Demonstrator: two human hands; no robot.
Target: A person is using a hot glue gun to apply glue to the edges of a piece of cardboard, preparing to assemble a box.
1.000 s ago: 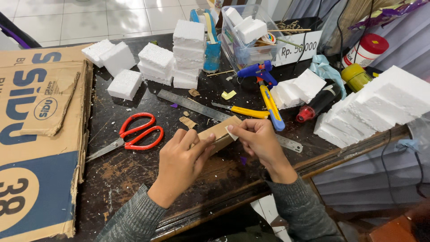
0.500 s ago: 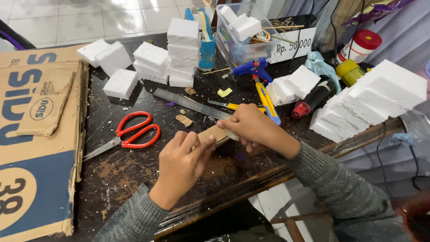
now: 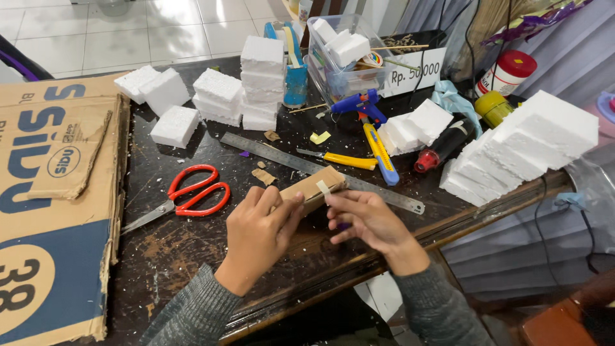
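Observation:
My left hand (image 3: 259, 227) grips a small brown cardboard block (image 3: 314, 186) from its near end, holding it just above the dark worn table (image 3: 192, 256). My right hand (image 3: 362, 221) sits close beside it, its fingertips pinching a small pale strip of tape (image 3: 323, 188) at the block's far corner. Red-handled scissors (image 3: 192, 195) lie to the left of my hands. A metal ruler (image 3: 282, 157) runs diagonally behind the block.
White foam blocks are stacked at the back (image 3: 259, 80) and at the right edge (image 3: 532, 150). A yellow cutter (image 3: 346, 160), a blue-yellow cutter (image 3: 381, 154), a blue glue gun (image 3: 359, 102) and a clear plastic box (image 3: 339, 61) stand behind. Flattened cardboard (image 3: 54, 205) covers the left side.
My right hand has drawn back toward me from over the block's far end. It now pinches the pale strip at the corner. The left hand keeps its grip.

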